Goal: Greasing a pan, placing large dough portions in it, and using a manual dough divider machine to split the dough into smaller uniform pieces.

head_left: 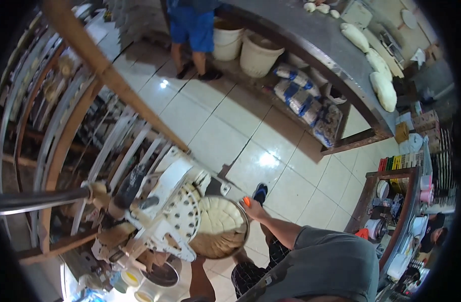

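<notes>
At the lower middle of the head view, beside the white machine: round metal pan [247, 232], holding pale dough [221, 214]. Pan lies between the two hands. From the right hand [257, 209] it is to the left and slightly toward the wearer; from the left hand [198, 262] it is up and to the right. Outline near circular, so no long axis to record. Right hand is just beside the upper right rim, its fingers folded around a small orange piece [247, 201]; kind of object not clear. Left hand is at the lower rim, partly behind the machine; finger spread and grip cannot be told. Neither hand is clearly the nearer.

Materials. Dough: soft-looking, matt, surface creased into petal-like lobes around the edge. Lower part of the pan reads browner; shadow or different surface, cannot tell. Pan rim: thin, dark, curved. Machine [162, 201]: white-painted, worn, with a curved plate [184, 213] pierced by rows of round holes, standing right against the pan's left side.

Surroundings. Floor [230, 128]: glossy pale tiles, dark joints. Bench [311, 38]: smooth grey top, bearing elongated smooth dough pieces [383, 91]. Far side: a co-worker in blue shorts [191, 27], near white plastic buckets [259, 54].
</notes>
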Motion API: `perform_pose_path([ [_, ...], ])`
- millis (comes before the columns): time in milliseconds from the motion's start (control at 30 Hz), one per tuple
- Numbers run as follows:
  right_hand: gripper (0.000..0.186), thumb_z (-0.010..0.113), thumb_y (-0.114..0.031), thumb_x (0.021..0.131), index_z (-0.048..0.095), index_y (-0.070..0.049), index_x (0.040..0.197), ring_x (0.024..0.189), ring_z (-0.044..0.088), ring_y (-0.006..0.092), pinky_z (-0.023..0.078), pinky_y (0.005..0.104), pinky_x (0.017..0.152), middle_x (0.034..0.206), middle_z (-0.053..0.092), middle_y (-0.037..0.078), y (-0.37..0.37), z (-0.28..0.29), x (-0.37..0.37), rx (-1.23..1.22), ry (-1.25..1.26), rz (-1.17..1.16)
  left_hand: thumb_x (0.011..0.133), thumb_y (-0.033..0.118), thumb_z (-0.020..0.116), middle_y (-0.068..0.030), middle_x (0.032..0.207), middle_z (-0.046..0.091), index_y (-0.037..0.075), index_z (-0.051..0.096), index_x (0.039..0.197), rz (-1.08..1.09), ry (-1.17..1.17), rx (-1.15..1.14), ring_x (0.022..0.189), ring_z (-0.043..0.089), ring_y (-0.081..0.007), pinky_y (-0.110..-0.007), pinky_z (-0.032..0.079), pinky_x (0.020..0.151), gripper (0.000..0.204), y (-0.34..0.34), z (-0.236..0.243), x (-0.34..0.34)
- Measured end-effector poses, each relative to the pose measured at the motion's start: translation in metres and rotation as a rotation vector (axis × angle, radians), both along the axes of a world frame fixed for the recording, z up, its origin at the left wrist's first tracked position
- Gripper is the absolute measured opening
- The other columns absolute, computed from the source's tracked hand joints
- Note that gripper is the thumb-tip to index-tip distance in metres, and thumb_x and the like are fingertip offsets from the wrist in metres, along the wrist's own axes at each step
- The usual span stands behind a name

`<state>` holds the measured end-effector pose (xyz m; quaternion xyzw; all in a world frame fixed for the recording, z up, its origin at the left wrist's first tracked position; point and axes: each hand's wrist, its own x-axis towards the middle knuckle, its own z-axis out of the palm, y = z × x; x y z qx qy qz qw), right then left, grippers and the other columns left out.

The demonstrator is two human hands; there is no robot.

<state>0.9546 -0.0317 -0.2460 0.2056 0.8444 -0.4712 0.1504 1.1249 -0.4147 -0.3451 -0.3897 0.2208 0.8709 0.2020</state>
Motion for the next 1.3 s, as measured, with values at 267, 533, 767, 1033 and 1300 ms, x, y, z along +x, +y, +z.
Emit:
perform_pose_path([
  [267,0.042,0.060,-0.044,0.075,0.070,-0.007,0.092,0.090,0.064,0.0383,0.051,0.0460,0.082,0.090,0.068,0.020,0.193,0.058,0.043,0.313,-0.502,-0.369,0.086,0.065,0.037,-0.0141,0.141,0.039,0.007,0.031,0.142,-0.476,0.390,-0.520,0.128,0.040,-0.0324,-0.048,0.033,0.106,0.082,0.252,0.177,-0.082],
  [533,0.034,0.062,-0.034,0.077,0.068,-0.002,0.086,0.077,0.065,0.0356,0.050,0.0466,0.071,0.080,0.067,0.020,0.377,0.140,0.045,0.367,-0.270,-0.831,0.083,0.073,0.034,-0.0130,0.142,0.041,0.007,0.036,0.141,-0.795,0.535,-0.024,0.127,0.042,-0.0336,-0.047,0.033,0.106,0.088,0.431,0.300,-0.262],
  [767,0.026,0.061,-0.026,0.089,0.054,-0.010,0.069,0.041,0.040,0.0055,0.027,0.0256,0.037,0.055,0.045,-0.006,0.479,0.297,-0.103,-0.292,0.320,-1.083,0.098,0.052,0.025,-0.0160,0.145,0.035,0.000,0.032,0.141,-0.653,0.567,-0.022,0.129,0.040,-0.0332,-0.046,0.032,0.108,0.068,0.561,0.363,-0.449],
  [1033,0.026,0.058,-0.032,0.092,0.053,-0.010,0.078,0.045,0.038,0.0038,0.030,0.0235,0.040,0.057,0.042,-0.007,0.544,0.537,-0.420,-0.312,0.574,-0.405,0.096,0.054,0.030,-0.0090,0.150,0.027,0.007,0.023,0.146,-0.380,0.774,-0.072,0.133,0.036,-0.0289,-0.041,0.031,0.108,0.069,0.715,0.376,-0.737],
  [1300,0.052,0.056,-0.058,0.083,0.060,-0.010,0.103,0.071,0.063,0.0395,0.049,0.0450,0.061,0.075,0.064,0.020,0.492,0.454,-0.673,0.439,0.573,0.146,0.096,0.052,0.038,-0.0057,0.134,0.046,0.012,0.037,0.139,-0.256,1.290,0.754,0.120,0.044,-0.0205,-0.034,0.033,0.103,0.059,0.832,0.350,-0.940],
])
